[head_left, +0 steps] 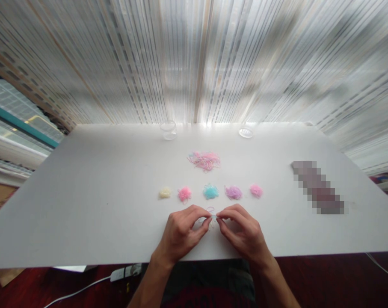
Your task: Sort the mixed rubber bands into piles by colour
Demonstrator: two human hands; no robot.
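Observation:
My left hand (pixel 182 229) and my right hand (pixel 244 229) meet near the front edge of the table, thumb and forefinger of each pressed together. Between the fingertips runs a thin pale blue rubber band (pixel 214 217), gripped from both sides. A few loose bands (pixel 211 209) in pale colours lie just around the fingertips. Beyond the hands is a row of small heaps: cream bands (pixel 164 193), bright pink bands (pixel 185 194), turquoise bands (pixel 211 191), purple bands (pixel 234 192) and light pink bands (pixel 256 190). Farther back lies a larger mixed heap (pixel 205 161).
A clear round container (pixel 167 130) stands at the back of the white table (pixel 84 192), with a clear lid (pixel 245 132) to its right. A blurred-out long object (pixel 317 187) lies at the right. Blinds (pixel 194 64) hang behind; a power strip (pixel 125 272) is below.

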